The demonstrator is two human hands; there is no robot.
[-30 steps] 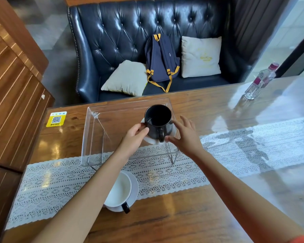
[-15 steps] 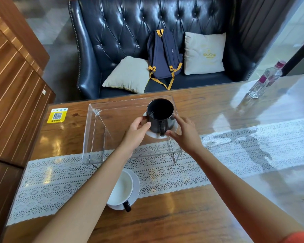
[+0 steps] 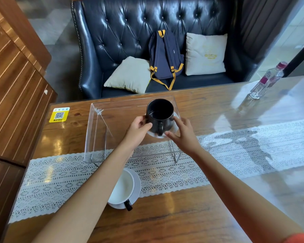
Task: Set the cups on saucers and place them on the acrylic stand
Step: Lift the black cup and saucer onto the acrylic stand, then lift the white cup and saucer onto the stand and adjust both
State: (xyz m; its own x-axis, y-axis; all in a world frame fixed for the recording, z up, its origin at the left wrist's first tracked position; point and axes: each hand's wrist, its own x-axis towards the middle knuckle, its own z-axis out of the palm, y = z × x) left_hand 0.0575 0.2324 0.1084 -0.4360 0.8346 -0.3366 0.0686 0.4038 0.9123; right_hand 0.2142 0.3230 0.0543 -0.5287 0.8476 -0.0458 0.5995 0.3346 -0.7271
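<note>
A black cup (image 3: pixel 159 114) stands on a white saucer (image 3: pixel 175 116) on the right half of the clear acrylic stand (image 3: pixel 111 120). Its handle faces me. My left hand (image 3: pixel 138 130) grips the saucer's left edge, thumb against the cup. My right hand (image 3: pixel 183 135) holds the saucer's right front edge. Nearer to me, a second cup with a white inside and black handle (image 3: pixel 123 187) sits on its own white saucer (image 3: pixel 137 185) on the table, partly hidden by my left forearm.
The stand rests on a wooden table (image 3: pixel 182 216) across a white lace runner (image 3: pixel 235 151). A plastic bottle (image 3: pixel 267 81) is at the far right. A yellow QR sticker (image 3: pixel 58 114) is at the far left. Behind the table, a dark leather sofa holds two cushions and a backpack.
Both hands have carried the black cup and saucer a little farther back over the stand's right half. The view has tilted slightly; the white cup has not moved.
</note>
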